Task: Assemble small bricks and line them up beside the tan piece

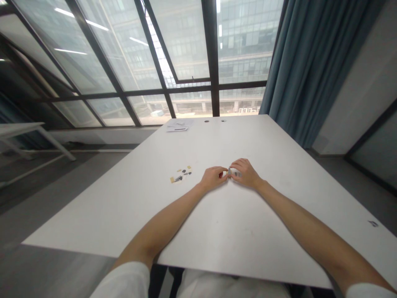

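Observation:
Over the middle of the white table (198, 145), my left hand (213, 177) and my right hand (245, 172) meet with their fingers pinched. Between the fingertips is a small grey and pale yellow assembly of toy building pieces (230, 172); both hands grip it. My fingers cover much of it, and its exact form is too small to make out. To the left of my left hand lies a loose scatter of small pieces: a yellow piece (172, 180), a longer grey piece (179, 178), a dark grey piece (184, 171) and several others.
Papers (177, 126) lie at the table's far left corner, with two round holes (206, 121) along the far edge. A small dark-and-light item (373, 224) rests near the right edge. Windows stand beyond the table, and a blue curtain (304, 70) hangs at the right.

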Motion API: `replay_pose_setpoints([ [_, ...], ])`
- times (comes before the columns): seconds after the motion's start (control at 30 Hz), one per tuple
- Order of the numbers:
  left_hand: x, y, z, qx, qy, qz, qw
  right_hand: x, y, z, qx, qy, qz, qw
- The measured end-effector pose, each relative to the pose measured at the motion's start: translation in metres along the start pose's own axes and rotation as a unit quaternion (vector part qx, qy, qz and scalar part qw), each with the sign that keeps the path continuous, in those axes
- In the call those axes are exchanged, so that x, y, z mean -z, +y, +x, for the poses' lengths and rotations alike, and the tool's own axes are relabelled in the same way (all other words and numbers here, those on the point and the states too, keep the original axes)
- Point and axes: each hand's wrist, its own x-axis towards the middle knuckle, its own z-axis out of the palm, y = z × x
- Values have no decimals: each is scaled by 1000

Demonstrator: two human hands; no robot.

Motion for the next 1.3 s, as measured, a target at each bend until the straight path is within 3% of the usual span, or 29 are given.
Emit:
replay_pose_setpoints([
  [1.3, 0, -1, 0, -25, 5, -19, 999, 2, -2, 0, -23, 1, 3, 1000],
])
